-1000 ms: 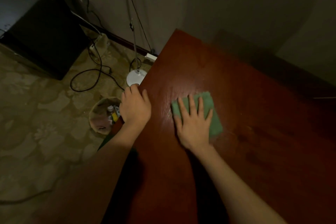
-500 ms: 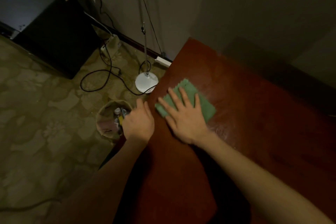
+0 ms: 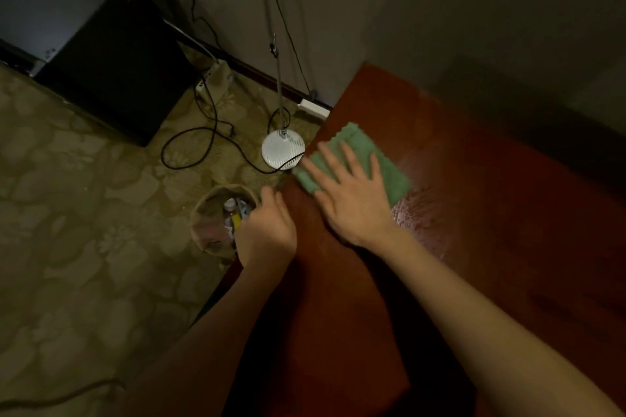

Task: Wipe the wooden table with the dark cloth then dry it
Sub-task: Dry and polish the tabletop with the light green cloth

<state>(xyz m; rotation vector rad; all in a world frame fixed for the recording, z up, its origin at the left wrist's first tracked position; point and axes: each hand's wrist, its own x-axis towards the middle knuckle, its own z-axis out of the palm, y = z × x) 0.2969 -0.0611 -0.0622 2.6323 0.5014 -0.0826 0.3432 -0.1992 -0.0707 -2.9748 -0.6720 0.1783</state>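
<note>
A folded green cloth (image 3: 386, 176) lies flat on the reddish-brown wooden table (image 3: 491, 213), close to its left edge. My right hand (image 3: 352, 200) presses down on the cloth with fingers spread, covering its near half. My left hand (image 3: 267, 234) rests on the table's left edge with the fingers curled over it, a short way left of the cloth. A wet, shiny streak shows on the wood just right of my right wrist.
On the patterned floor to the left stand a small wastebasket (image 3: 220, 223) with bottles and rubbish, a round white lamp base (image 3: 283, 147) with its pole, and black cables. A black cabinet (image 3: 111, 68) sits at the back left. A wall runs behind the table.
My right hand has slid the cloth from the middle of the table to its left edge. My left hand has stayed on the edge, and the view has shifted left.
</note>
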